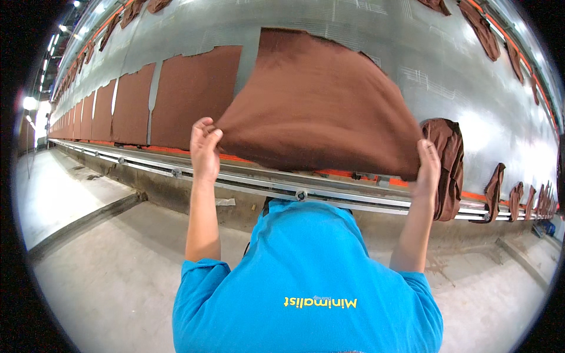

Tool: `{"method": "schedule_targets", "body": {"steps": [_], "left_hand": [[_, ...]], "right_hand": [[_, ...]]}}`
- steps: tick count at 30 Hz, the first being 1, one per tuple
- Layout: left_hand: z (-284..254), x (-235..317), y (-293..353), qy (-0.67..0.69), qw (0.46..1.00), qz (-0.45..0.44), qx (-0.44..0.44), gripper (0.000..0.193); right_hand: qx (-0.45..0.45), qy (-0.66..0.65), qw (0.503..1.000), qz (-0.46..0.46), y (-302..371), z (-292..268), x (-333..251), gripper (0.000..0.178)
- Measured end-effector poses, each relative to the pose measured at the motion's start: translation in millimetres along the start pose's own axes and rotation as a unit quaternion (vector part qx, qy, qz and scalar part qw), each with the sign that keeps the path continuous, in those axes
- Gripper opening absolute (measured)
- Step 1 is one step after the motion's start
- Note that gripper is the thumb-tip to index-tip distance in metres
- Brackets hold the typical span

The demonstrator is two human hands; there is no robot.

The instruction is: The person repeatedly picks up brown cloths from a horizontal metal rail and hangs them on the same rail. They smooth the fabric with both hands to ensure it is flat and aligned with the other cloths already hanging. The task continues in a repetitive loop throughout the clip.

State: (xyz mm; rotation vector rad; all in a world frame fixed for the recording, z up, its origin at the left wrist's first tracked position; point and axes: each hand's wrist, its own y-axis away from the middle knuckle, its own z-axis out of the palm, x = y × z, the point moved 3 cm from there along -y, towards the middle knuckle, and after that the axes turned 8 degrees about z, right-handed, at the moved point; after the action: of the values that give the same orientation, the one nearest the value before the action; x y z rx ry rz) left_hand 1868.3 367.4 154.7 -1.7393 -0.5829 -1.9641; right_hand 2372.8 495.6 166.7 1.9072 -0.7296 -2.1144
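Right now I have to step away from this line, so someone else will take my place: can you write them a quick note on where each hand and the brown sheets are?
Left hand: gripping the lower left corner of the brown sheet.
Right hand: gripping its lower right corner.
The sheet is lifted off the grey metal wall at the bottom; its top edge lies against the wall.
Done: a row of flat brown sheets already on the wall to the left.
Left: the held sheet is not yet flat, and crumpled brown pieces hang along the rail to the right.
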Motion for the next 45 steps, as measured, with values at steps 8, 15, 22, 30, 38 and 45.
{"method": "schedule_targets", "body": {"steps": [8,15,22,30,38,45], "left_hand": [[-39.0,-149.2,15.4,-0.389,0.906,-0.156,-0.061,0.051],[26.3,-166.7,-86.4,-0.367,0.929,-0.035,-0.025,0.051],[78.2,-161.4,-137.8,-0.49,0.862,-0.106,-0.08,0.042],[92.3,-167.2,-134.4,-0.342,0.939,-0.028,-0.035,0.024],[107.2,-169.3,-139.0,-0.33,0.938,-0.029,-0.1,0.028],[97.7,-119.1,-134.4,-0.186,0.98,-0.037,-0.063,0.026]], "right_hand": [[0.011,0.325,0.943,0.074,-67.5,-37.2,145.8,0.035],[0.079,0.35,0.933,-0.036,-146.3,10.1,119.2,0.042],[0.064,0.444,0.89,0.085,-166.8,56.4,106.9,0.033],[0.164,0.519,0.839,0.001,-150.5,68.8,104.0,0.032],[0.077,0.227,0.967,0.08,-179.4,47.3,122.8,0.035],[-0.037,-0.024,0.997,0.062,-138.6,73.2,68.6,0.017]]}}
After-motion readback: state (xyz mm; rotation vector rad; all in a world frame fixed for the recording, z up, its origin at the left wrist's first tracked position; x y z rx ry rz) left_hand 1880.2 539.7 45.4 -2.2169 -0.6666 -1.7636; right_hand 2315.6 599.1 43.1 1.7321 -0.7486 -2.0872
